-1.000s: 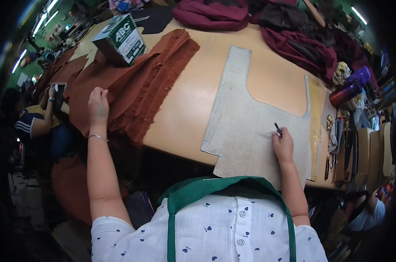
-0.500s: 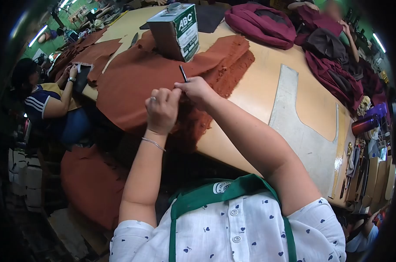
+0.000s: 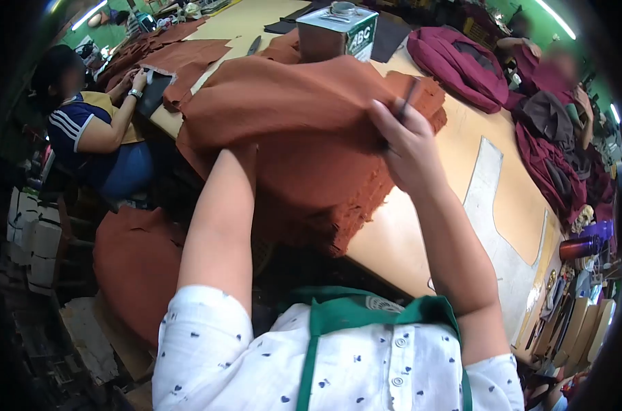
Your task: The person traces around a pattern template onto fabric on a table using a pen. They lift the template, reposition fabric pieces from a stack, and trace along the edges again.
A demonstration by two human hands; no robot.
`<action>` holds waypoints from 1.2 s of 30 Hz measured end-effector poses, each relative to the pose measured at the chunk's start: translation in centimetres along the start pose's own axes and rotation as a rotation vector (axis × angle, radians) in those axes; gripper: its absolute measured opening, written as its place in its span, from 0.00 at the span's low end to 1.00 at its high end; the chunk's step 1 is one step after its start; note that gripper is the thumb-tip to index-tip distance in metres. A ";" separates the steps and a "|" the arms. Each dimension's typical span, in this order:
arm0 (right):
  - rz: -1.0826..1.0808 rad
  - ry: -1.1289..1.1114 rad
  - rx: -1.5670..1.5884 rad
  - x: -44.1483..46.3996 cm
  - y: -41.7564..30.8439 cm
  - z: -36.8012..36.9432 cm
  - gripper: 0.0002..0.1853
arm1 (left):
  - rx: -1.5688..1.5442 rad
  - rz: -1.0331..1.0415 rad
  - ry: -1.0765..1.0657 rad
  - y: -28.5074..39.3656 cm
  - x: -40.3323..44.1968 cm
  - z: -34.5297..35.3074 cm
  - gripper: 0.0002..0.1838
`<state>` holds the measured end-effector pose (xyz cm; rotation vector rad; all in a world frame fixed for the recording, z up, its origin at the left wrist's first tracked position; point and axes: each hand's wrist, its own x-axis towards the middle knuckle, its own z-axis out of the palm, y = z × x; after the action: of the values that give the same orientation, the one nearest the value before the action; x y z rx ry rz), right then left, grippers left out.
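Note:
A large rust-brown fabric piece [image 3: 283, 96] is lifted in a fold above the frayed stack of the same fabric [image 3: 366, 195] at the table edge. My left forearm [image 3: 222, 205] reaches under the raised fold, which hides my left hand and its fingers. At the right end of that piece, my right hand [image 3: 412, 147] is closed around a dark, slim pen-like stick [image 3: 409, 94]. Its thumb and fingers are at the fabric's edge; whether they also pinch the cloth is unclear. Behind the fold stands a green and white ABC tin [image 3: 331, 41].
A pale, curved flat template [image 3: 486, 185] lies on the table [image 3: 431, 240] to the right. Maroon cloth [image 3: 455, 61] is heaped at the back. At left, a co-worker [image 3: 95, 130] handles material. A knife-like tool [image 3: 255, 45] rests near the tin. More brown fabric [image 3: 136, 267] sits low left.
My hands, close together before, are now apart: the left has gone under the fabric, the right has moved rightward with the stick. The top fabric is raised into a fold. My view has shifted.

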<state>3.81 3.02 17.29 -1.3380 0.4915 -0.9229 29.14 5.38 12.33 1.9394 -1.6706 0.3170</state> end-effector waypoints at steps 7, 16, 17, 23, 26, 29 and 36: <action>-0.423 0.142 0.256 -9.0 -5.2 -14.9 0.17 | 0.325 -0.731 -0.267 -5.0 2.1 4.4 0.41; -0.084 0.915 0.138 -37.3 -6.2 -36.3 0.24 | 0.328 -0.682 -0.338 -8.1 2.2 5.7 0.40; -0.095 1.153 0.222 -37.0 -5.8 -33.9 0.23 | 0.344 -0.633 -0.267 -8.0 1.9 5.7 0.38; -0.109 1.177 0.106 -42.3 -3.1 -32.3 0.10 | -0.066 0.114 0.313 2.0 -2.5 1.1 0.13; 0.142 1.318 -0.203 -44.3 -2.4 -32.5 0.10 | -0.480 0.263 0.114 15.5 -9.3 -2.0 0.09; 0.402 1.264 -0.344 -44.6 -2.7 -32.0 0.10 | -0.715 0.179 -0.299 22.6 -13.0 1.6 0.15; 0.449 0.897 -0.307 -44.9 -0.2 -32.0 0.18 | -0.348 -0.010 -0.312 27.6 -10.9 13.4 0.32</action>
<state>-46.57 19.41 2.13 -0.9452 1.6043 -1.0571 -2.02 5.17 2.77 1.7959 -1.7666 -0.2807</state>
